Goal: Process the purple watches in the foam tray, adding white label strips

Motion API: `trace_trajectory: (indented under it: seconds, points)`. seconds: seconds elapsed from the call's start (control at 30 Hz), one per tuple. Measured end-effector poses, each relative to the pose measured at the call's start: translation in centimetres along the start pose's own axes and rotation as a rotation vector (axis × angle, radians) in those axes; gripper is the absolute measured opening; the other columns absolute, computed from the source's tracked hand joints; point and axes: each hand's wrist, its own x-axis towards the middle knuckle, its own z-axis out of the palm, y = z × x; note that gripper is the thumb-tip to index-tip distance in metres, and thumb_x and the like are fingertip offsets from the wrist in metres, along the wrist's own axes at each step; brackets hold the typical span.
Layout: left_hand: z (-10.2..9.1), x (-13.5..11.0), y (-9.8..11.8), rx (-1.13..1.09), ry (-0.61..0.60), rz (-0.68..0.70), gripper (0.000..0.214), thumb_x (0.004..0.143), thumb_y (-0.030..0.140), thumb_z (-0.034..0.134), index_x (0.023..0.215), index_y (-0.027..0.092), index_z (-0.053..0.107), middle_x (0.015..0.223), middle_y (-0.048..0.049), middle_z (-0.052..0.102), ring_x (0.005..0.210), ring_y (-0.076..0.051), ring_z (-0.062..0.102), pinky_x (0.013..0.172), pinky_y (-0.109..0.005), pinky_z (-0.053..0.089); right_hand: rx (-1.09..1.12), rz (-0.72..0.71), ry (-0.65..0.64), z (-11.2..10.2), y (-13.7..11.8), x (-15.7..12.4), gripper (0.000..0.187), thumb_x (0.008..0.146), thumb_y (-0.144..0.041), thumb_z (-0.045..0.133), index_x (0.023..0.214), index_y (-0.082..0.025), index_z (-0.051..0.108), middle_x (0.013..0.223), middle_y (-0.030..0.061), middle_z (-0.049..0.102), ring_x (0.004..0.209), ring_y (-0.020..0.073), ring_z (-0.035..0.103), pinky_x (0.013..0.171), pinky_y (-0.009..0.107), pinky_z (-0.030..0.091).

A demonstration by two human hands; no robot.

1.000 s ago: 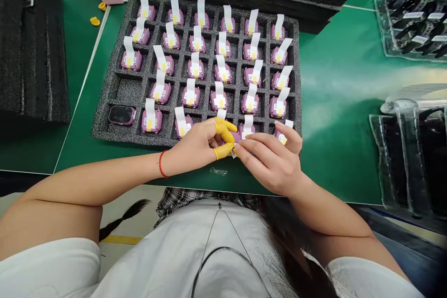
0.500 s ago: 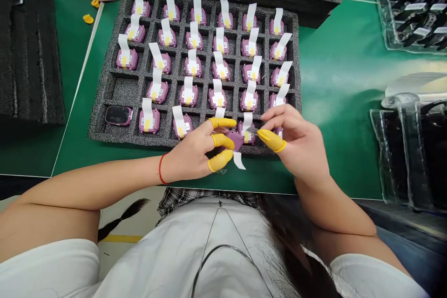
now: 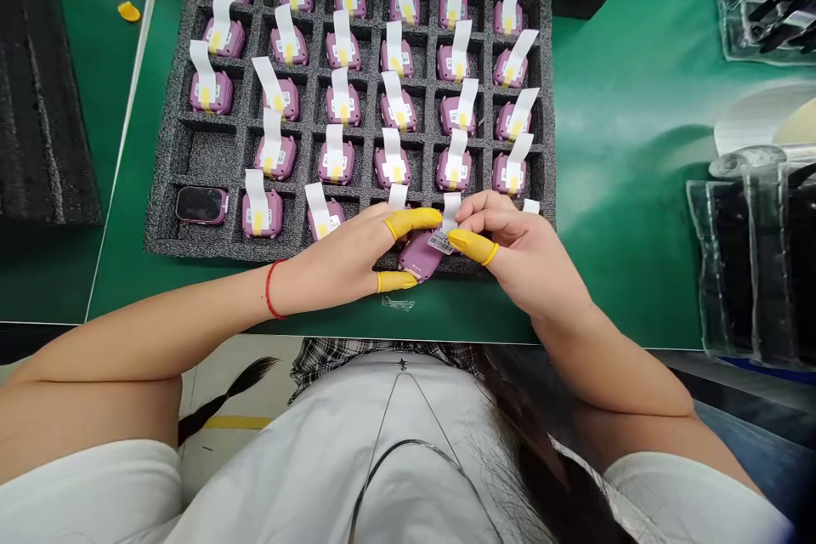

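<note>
My left hand [image 3: 363, 251], in yellow finger cots, is closed around the edges of a purple smartwatch body [image 3: 419, 258], held over the front edge of the foam tray. Its plain back faces up. A small barcode label [image 3: 440, 243] lies at the upper right edge of that back. My right hand [image 3: 519, 251], with a yellow cot on one finger, pinches the label's right end; how much of it is stuck down I cannot tell. A white paper strip [image 3: 450, 212] shows just behind the fingers.
The dark foam tray [image 3: 162, 221] carries several purple watch bodies with white strips and yellow tabs. One watch [image 3: 201, 205] lies screen up at front left. Black foam stacks [image 3: 48, 102] stand left and behind. Bagged dark items [image 3: 756, 268] and a clear tray of straps [image 3: 733, 17] are at right.
My right hand has moved left, bringing the label onto the watch body. The watch in my left hand has been turned, so more of its back shows. The view has shifted slightly.
</note>
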Motion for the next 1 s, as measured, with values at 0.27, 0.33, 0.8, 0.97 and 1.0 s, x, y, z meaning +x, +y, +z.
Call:
trace_trajectory:
  seconds: [0.27,0.33,0.8,0.97,1.0]
  points:
    - [1.6,-0.3,0.4,0.169,0.118,-0.018,0.062,0.08,0.028,0.076,0.133,0.019,0.046,0.115,-0.0063,0.06,0.103,-0.022,0.055,0.086,-0.032,0.047,-0.172,-0.044,-0.08,0.6,-0.5,-0.4,0.013,0.08,-0.024,0.069,0.067,-0.021,0.065,0.094,0.0036,0.062,0.1,0.0217,0.052,0.096,0.044,0.038]
    - [1.9,-0.4,0.5,0.173,0.141,-0.029,0.061,0.08,0.03,0.076,0.132,0.019,0.046,0.111,-0.0052,0.061,0.099,-0.021,0.055,0.081,-0.031,0.047,-0.241,-0.07,-0.109,0.6,-0.5,-0.4,0.014,0.081,-0.024,0.067,0.068,-0.021,0.065,0.094,0.0039,0.062,0.1,0.022,0.052,0.097,0.045,0.038]
    - [2.2,-0.2,0.4,0.173,0.168,-0.026,0.058,0.08,0.032,0.074,0.131,0.021,0.047,0.106,-0.0031,0.061,0.096,-0.02,0.056,0.079,-0.03,0.045,-0.401,-0.144,-0.156,0.6,-0.4,-0.4,0.012,0.084,-0.021,0.063,0.072,-0.02,0.064,0.094,0.005,0.062,0.098,0.0224,0.051,0.093,0.047,0.04]
    - [2.3,-0.3,0.3,0.176,0.191,0.009,0.058,0.081,0.032,0.074,0.131,0.019,0.047,0.108,-0.004,0.061,0.096,-0.02,0.056,0.08,-0.031,0.046,-0.404,-0.158,-0.156,0.7,-0.4,-0.4,0.011,0.083,-0.02,0.063,0.072,-0.021,0.064,0.093,0.0044,0.061,0.098,0.0223,0.051,0.093,0.047,0.04]
    - [2.3,-0.3,0.2,0.175,0.193,0.013,0.058,0.081,0.031,0.074,0.131,0.019,0.046,0.108,-0.0041,0.061,0.096,-0.02,0.056,0.08,-0.031,0.046,-0.408,-0.157,-0.156,0.7,-0.4,-0.4,0.011,0.084,-0.02,0.063,0.072,-0.021,0.064,0.093,0.0044,0.061,0.098,0.0223,0.051,0.093,0.047,0.039]
